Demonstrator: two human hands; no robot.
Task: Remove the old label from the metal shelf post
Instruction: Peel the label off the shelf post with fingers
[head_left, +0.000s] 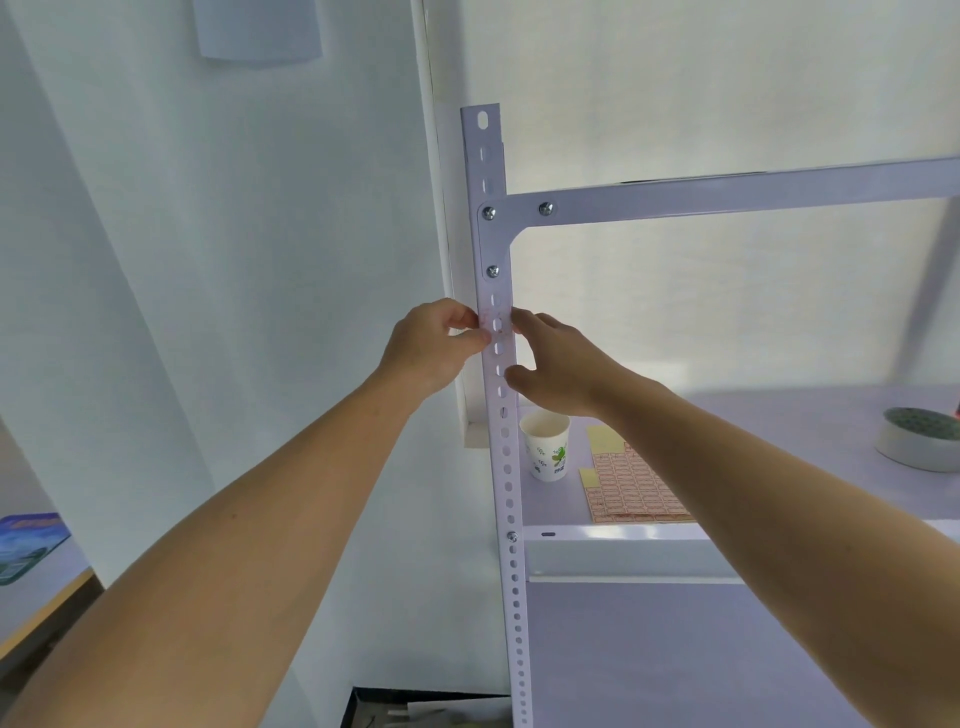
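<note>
Left hand (431, 345) on faint pinkish label (491, 323)

We see a white paper cup with green print (545, 447) on the pale shelf board (779, 415), near a sheet of small red-and-white stickers (631, 491), a round white dish (919, 441) farther right, and a blue printed mat (28, 540) far left.

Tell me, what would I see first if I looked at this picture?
Both hands meet on the pale metal shelf post in the middle: the left hand pinches at the faint pinkish old label on it, and the right hand touches the post's right edge. Just below, on the shelf, stand a paper cup with green print and a pink sheet of stickers.
</note>
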